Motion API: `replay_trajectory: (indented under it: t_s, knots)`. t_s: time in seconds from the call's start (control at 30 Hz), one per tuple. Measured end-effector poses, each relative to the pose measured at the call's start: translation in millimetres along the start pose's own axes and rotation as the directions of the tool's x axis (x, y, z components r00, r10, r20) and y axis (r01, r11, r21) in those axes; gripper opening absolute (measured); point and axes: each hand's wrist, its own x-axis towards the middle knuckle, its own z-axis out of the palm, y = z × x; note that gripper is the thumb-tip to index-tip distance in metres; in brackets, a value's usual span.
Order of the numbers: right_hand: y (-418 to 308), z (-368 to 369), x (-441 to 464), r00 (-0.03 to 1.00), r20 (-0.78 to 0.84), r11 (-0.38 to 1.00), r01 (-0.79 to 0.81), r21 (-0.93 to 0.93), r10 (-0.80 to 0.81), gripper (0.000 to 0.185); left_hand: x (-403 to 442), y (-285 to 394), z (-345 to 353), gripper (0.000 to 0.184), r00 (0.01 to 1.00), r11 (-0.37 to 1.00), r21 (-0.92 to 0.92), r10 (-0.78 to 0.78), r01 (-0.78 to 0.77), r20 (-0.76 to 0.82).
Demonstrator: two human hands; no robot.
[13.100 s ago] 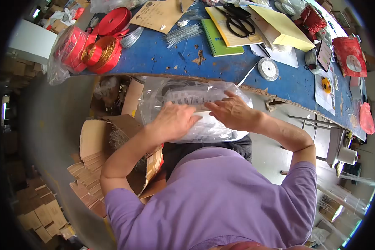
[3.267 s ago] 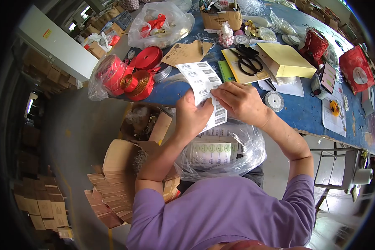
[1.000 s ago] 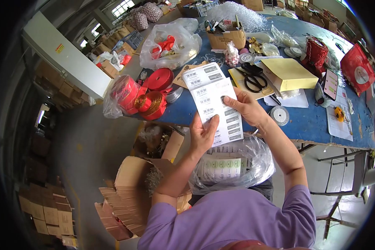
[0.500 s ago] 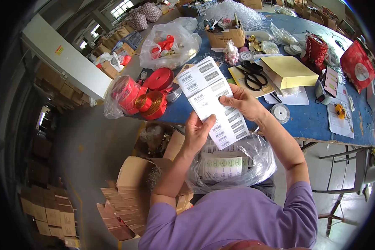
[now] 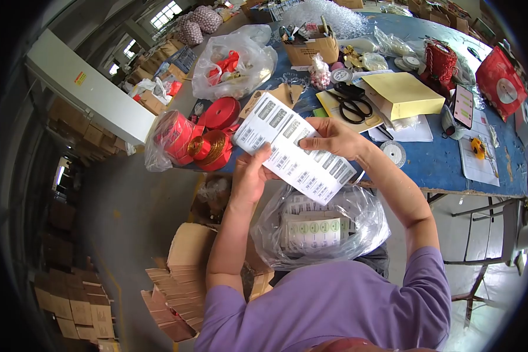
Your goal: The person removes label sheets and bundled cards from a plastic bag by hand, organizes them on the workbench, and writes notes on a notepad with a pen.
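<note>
A stack of printed label sheets (image 5: 293, 149), white with grey panels and rows of small print, is held between my two hands above the lap. My left hand (image 5: 252, 176) grips its left edge, thumb on top. My right hand (image 5: 334, 141) pinches the upper right edge, thumb lying across the labels; its other fingers are hidden behind the sheets. Beneath them, a clear plastic bag (image 5: 264, 229) rests on the lap. More label sheets with green round prints (image 5: 315, 232) lie inside it.
On the blue table (image 5: 416, 170) lie black scissors (image 5: 353, 104), a yellow pad (image 5: 402, 94), a phone (image 5: 464, 107) and a ribbon reel (image 5: 392, 154). Red ribbon rolls (image 5: 220, 114) stand at the left edge. An opened cardboard box (image 5: 188, 252) sits on the floor at left.
The label sheets have turned anticlockwise, their top end swinging left and down. My left hand has moved left and up with them; my right hand has shifted slightly left.
</note>
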Motion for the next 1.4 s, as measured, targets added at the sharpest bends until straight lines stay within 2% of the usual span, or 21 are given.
replay_trajectory:
  t_s: [0.23,0.4,0.6,0.7,1.0,1.2,1.4]
  knots:
    - [-2,0,3,1.000,0.018,0.991,-0.002,-0.135,0.005,0.033,7,-13,-7,0.037,0.998,0.992,-0.113,-0.058,0.058,-0.001]
    - [0,0,4,1.000,-0.004,0.985,0.007,-0.172,-0.007,0.035,10,-27,1,0.038,0.999,0.992,-0.119,0.023,-0.028,-0.044]
    - [17,-3,6,0.955,-0.170,0.958,0.209,-0.196,-0.243,0.044,12,-38,3,0.036,0.987,0.986,-0.086,0.133,-0.141,-0.090]
    - [10,-2,3,0.940,-0.199,0.921,0.201,-0.333,-0.277,0.038,11,-36,6,0.035,0.982,0.983,-0.062,0.168,-0.173,-0.085]
    - [8,10,3,0.862,-0.307,0.802,0.170,-0.573,-0.402,0.020,10,-45,5,0.036,0.963,0.969,0.020,0.246,-0.245,-0.109]
    - [4,20,-2,0.803,-0.349,0.758,0.185,-0.625,-0.484,0.020,7,-49,10,0.035,0.949,0.958,0.036,0.285,-0.283,-0.137]
    - [11,26,-6,0.742,-0.351,0.657,0.157,-0.738,-0.571,0.021,5,-52,13,0.038,0.942,0.952,0.074,0.304,-0.296,-0.143]
